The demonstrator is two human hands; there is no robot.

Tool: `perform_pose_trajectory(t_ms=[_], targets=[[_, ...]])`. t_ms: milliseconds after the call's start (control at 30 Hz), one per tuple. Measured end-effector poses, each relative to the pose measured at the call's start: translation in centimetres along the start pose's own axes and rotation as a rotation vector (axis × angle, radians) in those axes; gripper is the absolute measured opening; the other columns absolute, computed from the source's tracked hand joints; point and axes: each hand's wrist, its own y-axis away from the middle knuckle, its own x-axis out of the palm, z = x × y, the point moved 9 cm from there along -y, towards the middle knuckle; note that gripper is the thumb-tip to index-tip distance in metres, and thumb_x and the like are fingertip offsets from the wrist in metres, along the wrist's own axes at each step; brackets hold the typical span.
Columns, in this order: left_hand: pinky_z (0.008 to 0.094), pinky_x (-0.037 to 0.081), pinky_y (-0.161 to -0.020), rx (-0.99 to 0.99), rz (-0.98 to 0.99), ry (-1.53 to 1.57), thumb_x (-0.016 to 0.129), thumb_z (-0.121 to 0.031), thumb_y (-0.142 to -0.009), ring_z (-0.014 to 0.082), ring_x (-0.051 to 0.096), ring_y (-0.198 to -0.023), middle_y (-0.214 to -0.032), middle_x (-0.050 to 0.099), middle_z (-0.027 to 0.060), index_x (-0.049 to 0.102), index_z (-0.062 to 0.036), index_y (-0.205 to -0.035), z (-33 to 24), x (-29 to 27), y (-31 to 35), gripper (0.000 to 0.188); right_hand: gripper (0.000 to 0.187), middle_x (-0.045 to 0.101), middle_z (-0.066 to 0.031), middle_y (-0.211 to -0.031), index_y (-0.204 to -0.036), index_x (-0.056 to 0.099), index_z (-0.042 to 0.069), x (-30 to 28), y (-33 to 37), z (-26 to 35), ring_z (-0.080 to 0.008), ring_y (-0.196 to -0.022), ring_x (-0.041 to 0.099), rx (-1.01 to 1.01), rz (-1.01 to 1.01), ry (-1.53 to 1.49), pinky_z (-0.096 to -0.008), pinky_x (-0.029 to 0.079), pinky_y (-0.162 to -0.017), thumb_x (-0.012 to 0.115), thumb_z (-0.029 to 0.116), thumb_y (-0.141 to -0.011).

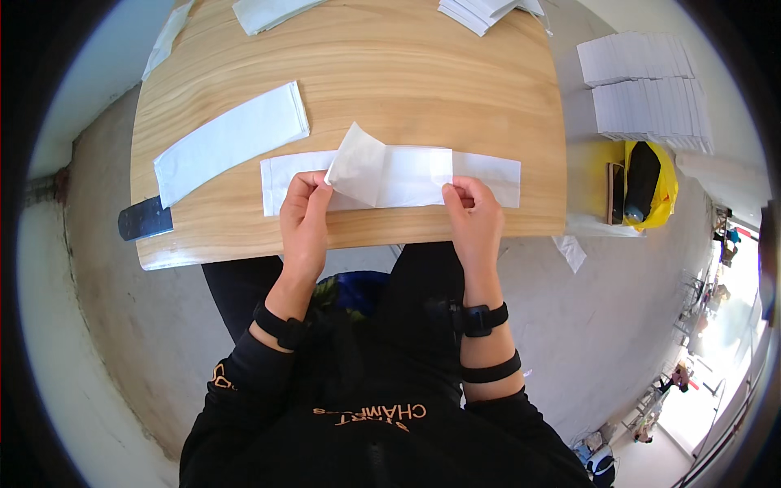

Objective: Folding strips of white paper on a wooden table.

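A white paper strip [415, 175] is laid along the near edge of the wooden table [407, 89], slightly right of that edge's middle. Its raised flap [359, 167] is pinched between thumb and fingertips of the left hand [306, 221]; by the right hand [476, 218], the strip is gripped near the end of its brighter layer. Beyond that, a greyer paper end [495, 180] is exposed; whether it is a separate sheet cannot be told.

The flap could be creased askew if it were pulled unevenly by the left fingers, and the layers could be slid out of line if the right grip were loosened. Thin paper could also be torn by a hard tug.

Toward the table's left edge, a pile of white strips [232, 145] is set at a slant, with a dark flat object [146, 219] jutting past that edge. More papers [480, 12] are placed near the far right corner. Off the right edge, paper stacks [639, 61] and a yellow bag [667, 191] are kept; a white scrap [570, 254] is seen on the grey floor [626, 285].
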Motion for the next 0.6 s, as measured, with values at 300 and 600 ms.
perform_pose_trajectory(t_ms=[300, 600], targets=[[0.0228, 0.036, -0.089, 0.023, -0.027, -0.046, 0.049, -0.007, -0.097, 0.007, 0.048, -0.093, -0.097, 0.058, -0.0015, 0.054, -0.006, -0.094, -0.7, 0.5, -0.6, 0.006, 0.034, 0.065, -0.0055, -0.076, -0.111, 0.058, 0.007, -0.3, -0.5, 0.3, -0.0172, -0.065, 0.06, -0.008, -0.029, 0.101, -0.0314, 0.048, -0.063, 0.071, 0.015, -0.081], [0.0226, 0.036, -0.089, -0.003, -0.022, -0.117, 0.048, -0.007, -0.097, 0.0061, 0.047, -0.094, -0.099, 0.057, -0.0014, 0.053, -0.0057, -0.096, -0.5, 0.4, 0.0, 0.005, 0.031, 0.057, -0.0072, -0.095, -0.108, 0.061, 0.009, -0.3, -0.2, 3.2, -0.0209, -0.073, 0.06, -0.232, -0.036, 0.215, -0.0327, 0.049, -0.065, 0.069, 0.005, -0.078]])
